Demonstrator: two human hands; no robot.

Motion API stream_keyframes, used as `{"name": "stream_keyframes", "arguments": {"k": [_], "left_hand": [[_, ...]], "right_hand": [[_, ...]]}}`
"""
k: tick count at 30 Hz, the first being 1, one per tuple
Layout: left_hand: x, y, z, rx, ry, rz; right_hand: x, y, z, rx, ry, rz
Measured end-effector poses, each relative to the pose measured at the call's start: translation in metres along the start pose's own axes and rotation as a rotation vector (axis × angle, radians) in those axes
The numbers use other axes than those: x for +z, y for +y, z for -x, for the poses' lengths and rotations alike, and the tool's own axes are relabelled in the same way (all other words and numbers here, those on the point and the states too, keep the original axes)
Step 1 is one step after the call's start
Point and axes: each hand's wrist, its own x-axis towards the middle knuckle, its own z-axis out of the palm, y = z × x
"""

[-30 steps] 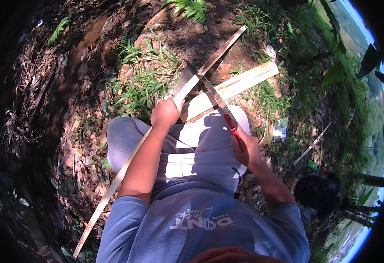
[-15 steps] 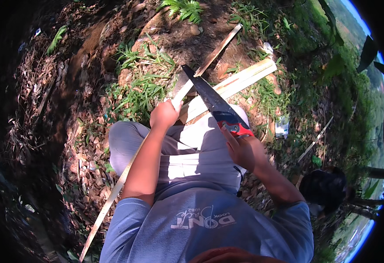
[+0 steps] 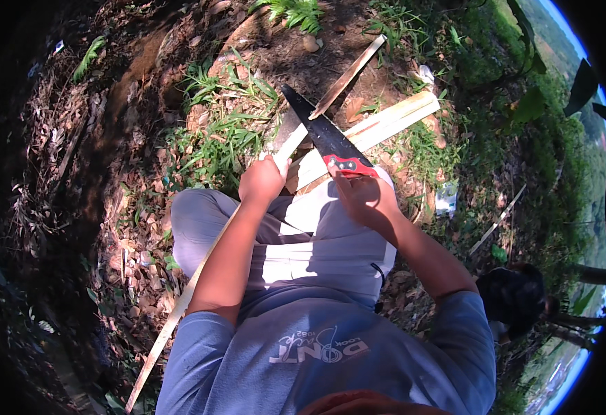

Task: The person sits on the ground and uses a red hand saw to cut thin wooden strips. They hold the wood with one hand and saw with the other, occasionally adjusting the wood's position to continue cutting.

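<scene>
A long thin wooden strip [image 3: 161,344] runs from the lower left, under my left forearm, up to the far centre. My left hand [image 3: 263,181] is closed round it, just short of the saw. My right hand [image 3: 362,195] grips a hand saw [image 3: 330,138] by its red and black handle. The dark blade lies across the strip and points away to the upper left. Beneath the strip and blade lies a wider pale board [image 3: 393,123], slanting up to the right. The strip's far end sticks out beyond the blade.
My folded legs in grey trousers [image 3: 202,221] are right behind the wood. Grass tufts [image 3: 227,142] and dry leaves cover the ground around. A white scrap [image 3: 446,198] and a thin stick [image 3: 498,220] lie to the right. A dark object [image 3: 510,299] is at the lower right.
My right hand has pushed the saw forward, away from me and to the upper left, across the strip. My left hand has hardly moved and still holds the strip.
</scene>
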Motion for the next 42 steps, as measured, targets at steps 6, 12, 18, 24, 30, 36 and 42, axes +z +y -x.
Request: {"name": "stream_keyframes", "arguments": {"k": [6, 12, 18, 24, 30, 36, 42], "left_hand": [[-0.003, -0.002, -0.002, -0.015, -0.003, -0.006], [0.001, -0.004, -0.002, 0.002, -0.006, -0.006], [-0.005, -0.002, -0.006, -0.031, -0.096, 0.093], [-0.005, -0.008, -0.008, -0.032, -0.080, 0.111], [-0.003, -0.009, -0.005, -0.002, -0.042, 0.111], [-0.002, -0.009, -0.006, -0.008, -0.046, 0.111], [-0.004, -0.003, 0.000, -0.019, -0.027, 0.065]], "right_hand": [[0.001, 0.007, -0.077, -0.003, -0.259, 0.240], [0.004, 0.061, -0.062, 0.080, 0.074, -0.061], [-0.031, 0.088, -0.104, 0.364, 0.117, -0.584], [-0.032, 0.031, -0.079, 0.192, -0.117, -0.017], [-0.020, 0.003, -0.009, 0.142, -0.014, -0.029], [-0.076, -0.035, 0.060, 0.051, -0.063, 0.181], [-0.089, -0.040, 0.081, 0.039, -0.106, 0.185]]}}
